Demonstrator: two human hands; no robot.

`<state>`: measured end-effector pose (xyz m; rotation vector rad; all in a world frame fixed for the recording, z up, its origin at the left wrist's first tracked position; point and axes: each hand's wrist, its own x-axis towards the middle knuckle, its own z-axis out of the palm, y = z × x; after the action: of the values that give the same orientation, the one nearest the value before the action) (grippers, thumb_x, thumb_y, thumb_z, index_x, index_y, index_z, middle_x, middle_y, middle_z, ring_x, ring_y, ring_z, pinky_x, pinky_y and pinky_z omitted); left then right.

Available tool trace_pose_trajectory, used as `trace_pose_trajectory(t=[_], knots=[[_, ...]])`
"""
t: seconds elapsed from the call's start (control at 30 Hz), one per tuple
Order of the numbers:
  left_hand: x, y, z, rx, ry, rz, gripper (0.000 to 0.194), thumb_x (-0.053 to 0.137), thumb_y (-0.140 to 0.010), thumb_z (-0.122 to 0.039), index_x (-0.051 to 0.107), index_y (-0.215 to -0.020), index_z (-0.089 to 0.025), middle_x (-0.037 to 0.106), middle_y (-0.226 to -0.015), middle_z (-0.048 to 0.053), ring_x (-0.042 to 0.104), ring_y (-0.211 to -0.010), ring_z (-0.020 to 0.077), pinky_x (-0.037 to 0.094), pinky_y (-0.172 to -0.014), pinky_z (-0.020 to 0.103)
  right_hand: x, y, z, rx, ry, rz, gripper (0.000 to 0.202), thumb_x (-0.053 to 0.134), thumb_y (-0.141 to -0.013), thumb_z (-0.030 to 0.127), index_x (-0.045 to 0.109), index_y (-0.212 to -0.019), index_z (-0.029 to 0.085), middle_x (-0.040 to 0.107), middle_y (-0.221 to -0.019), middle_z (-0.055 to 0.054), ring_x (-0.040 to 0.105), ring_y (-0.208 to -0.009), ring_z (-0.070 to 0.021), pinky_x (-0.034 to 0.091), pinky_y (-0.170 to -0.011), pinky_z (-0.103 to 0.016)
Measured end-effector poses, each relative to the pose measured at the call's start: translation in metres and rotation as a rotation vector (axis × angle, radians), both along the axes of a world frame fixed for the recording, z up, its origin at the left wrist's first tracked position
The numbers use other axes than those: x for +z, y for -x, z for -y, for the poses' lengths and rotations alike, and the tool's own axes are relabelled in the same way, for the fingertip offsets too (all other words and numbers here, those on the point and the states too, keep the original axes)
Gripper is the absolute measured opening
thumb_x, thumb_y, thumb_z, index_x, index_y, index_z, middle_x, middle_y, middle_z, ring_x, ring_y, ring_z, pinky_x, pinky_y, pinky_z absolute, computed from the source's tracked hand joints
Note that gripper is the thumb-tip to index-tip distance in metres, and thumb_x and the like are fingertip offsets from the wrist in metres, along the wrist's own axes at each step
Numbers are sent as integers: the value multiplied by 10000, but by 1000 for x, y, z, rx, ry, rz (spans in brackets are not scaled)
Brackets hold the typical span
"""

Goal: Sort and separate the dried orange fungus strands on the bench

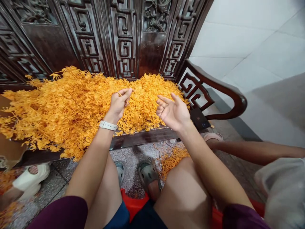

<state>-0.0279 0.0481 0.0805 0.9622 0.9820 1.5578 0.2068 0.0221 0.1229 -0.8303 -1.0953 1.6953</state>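
Observation:
A long heap of orange, stringy plastic pieces (pixel 78 98) lies on the seat of a dark carved wooden bench (pixel 143 137). My left hand (pixel 120 103), with a pale watch band at its wrist, is raised over the middle of the heap. Its thumb and fingertips are pinched together on a thin orange strand. To the right, my right hand (pixel 173 111) is held palm up above the heap's right part, its fingers apart and nothing in them. The two hands do not touch.
A dark phone (pixel 199 119) lies at the bench's right end, below the curved armrest (pixel 224 84). More orange strands (pixel 171 160) are on the floor. Cardboard (pixel 9 146) stands at the left. Other people's feet and legs show at both sides.

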Motion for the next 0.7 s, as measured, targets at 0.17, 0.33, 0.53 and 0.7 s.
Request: trace_pose_trajectory(t=[0.17, 0.33, 0.53, 0.7], knots=[[3, -18, 15, -179, -45, -151, 259, 861, -815, -422, 741, -766, -198, 404, -580, -38, 334, -494, 76, 275, -461, 243, -18, 0, -5, -96, -123, 203, 460, 724, -890, 631, 632, -1103, 235, 667, -865, -19, 548, -620, -116, 443, -570, -283], [1, -40, 20, -192, -5, -279, 261, 852, -796, -423, 735, -748, -195, 552, -625, -7, 419, -540, 94, 340, -510, 267, -26, -2, -3, -67, -494, 452, 260, 734, -930, 468, 598, -970, 249, 550, -694, 27, 519, -585, -137, 430, -568, -306], [-17, -17, -19, 359, 99, -317, 270, 743, -891, -431, 674, -759, -206, 678, -750, 38, 579, -702, 147, 428, -623, 294, 6, 12, 62, 247, -1057, 516, 285, 479, -878, 10, 645, -899, 241, 679, -859, -25, 644, -815, -167, 521, -765, -339], [-16, 31, -27, 272, 83, -344, 470, 640, -915, -731, 725, -1007, -278, 623, -656, 18, 421, -530, 127, 331, -519, 322, 19, 18, 76, 604, -752, 354, 197, 516, -1023, 160, 696, -1085, 210, 731, -945, -52, 676, -770, -140, 551, -703, -289]])
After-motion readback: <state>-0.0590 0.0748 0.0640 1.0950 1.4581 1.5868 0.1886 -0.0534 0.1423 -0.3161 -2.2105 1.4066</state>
